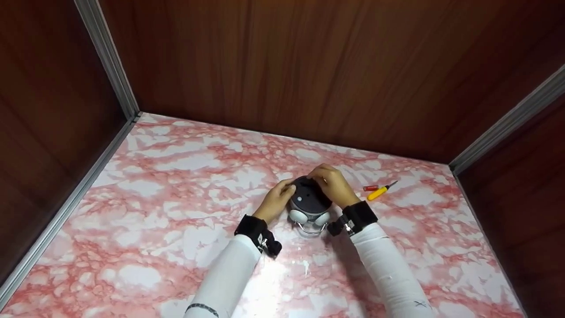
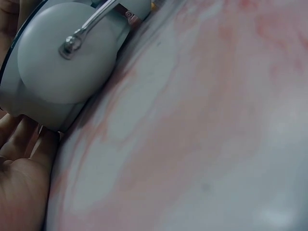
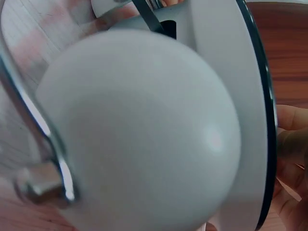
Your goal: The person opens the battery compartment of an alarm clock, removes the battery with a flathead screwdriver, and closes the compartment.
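Note:
A twin-bell alarm clock (image 1: pixel 314 204) lies on the table with its black back facing up and its two white bells towards me. My left hand (image 1: pixel 276 199) grips its left side, thumb over the edge of the back. In the left wrist view, fingers of that hand curl under the grey-white casing beside a bell (image 2: pixel 67 53). At the far right edge of the back, my right hand (image 1: pixel 336 186) has its fingers bent onto the clock, covering part of it. A rounded bell (image 3: pixel 139 130) and the metal handle (image 3: pixel 36 110) fill much of the right wrist view.
Right of the clock lie a yellow-handled screwdriver (image 1: pixel 378 193) and a small red cylinder (image 1: pixel 370 188). The tabletop (image 1: pixel 176 212) has a red-and-white marbled pattern. Brown wood-look panels (image 1: pixel 282 66) enclose it at the back and both sides, with grey metal strips at the corners.

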`<state>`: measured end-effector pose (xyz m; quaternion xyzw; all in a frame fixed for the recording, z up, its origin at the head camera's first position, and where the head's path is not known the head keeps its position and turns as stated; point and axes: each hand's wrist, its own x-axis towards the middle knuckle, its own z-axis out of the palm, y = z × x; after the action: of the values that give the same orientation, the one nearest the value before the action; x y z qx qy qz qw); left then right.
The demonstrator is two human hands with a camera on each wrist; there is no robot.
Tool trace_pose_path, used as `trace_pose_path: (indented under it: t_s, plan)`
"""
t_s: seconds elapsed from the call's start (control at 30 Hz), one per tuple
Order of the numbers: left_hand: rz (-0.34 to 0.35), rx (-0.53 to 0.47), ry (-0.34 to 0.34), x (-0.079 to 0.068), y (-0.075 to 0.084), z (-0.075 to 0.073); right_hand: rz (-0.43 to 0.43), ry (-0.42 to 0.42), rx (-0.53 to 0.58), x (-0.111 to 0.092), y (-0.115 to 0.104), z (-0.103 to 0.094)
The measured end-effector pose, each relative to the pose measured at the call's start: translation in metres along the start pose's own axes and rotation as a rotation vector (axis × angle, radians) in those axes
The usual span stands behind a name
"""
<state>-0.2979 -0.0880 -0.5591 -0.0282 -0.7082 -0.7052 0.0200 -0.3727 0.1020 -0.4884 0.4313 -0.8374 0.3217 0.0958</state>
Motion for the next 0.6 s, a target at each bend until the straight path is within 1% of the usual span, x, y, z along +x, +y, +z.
trace_pose_path:
  t_s: [0.23,0.33,0.43,0.47,0.6]
  plan:
    - [0.006,-0.004,0.005,0.0001,-0.0002,0.0014,-0.024,-0.041,0.013,0.0007,0.0000,0.0009]
    - [-0.012,-0.060,0.008,0.0008,-0.0013,0.0026,-0.023,-0.051,0.013,0.0006,0.0004,0.0000]
    - [-0.034,-0.117,0.007,0.0005,-0.0010,0.0030,-0.004,-0.058,0.014,0.0007,0.0006,-0.0012]
    - [-0.037,-0.121,0.006,0.0002,-0.0007,0.0028,0.002,-0.059,0.015,0.0008,0.0006,-0.0015]
    - [-0.017,-0.027,0.011,-0.0003,-0.0001,0.0015,0.039,-0.071,0.029,0.0021,0.0007,-0.0014]
